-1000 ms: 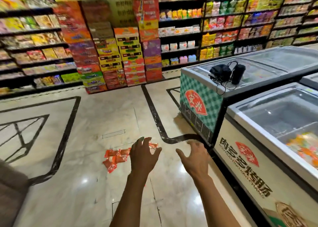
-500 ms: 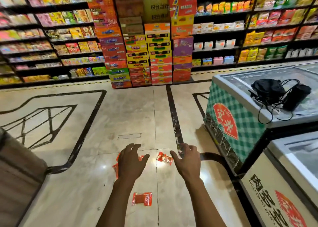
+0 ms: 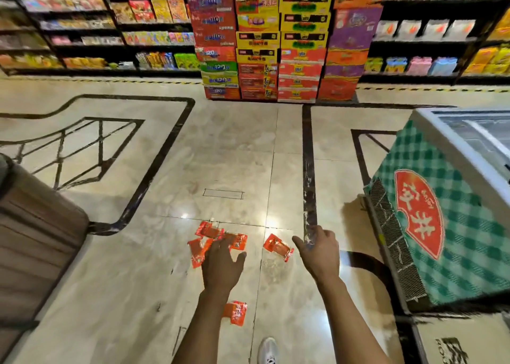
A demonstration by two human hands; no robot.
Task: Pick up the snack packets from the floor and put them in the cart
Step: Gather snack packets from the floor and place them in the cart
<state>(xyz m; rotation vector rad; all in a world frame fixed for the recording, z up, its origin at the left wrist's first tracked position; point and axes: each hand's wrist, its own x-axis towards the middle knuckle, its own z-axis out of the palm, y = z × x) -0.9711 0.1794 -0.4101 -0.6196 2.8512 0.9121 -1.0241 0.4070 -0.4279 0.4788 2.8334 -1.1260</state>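
The left hand (image 3: 220, 264) reaches down with fingers spread and holding nothing, over a loose cluster of flat red-orange foil snack packets (image 3: 215, 238), likely to gather several at once; the right hand (image 3: 320, 249) hangs relaxed and empty beside a single red packet (image 3: 277, 246). Another red packet (image 3: 236, 311) lies nearer, all on the glossy beige marble floor (image 3: 132, 281) of a shop aisle, between a brown ribbed bin-like object (image 3: 33, 242) and a green-checked chest freezer (image 3: 441, 225); no cart is clearly identifiable.
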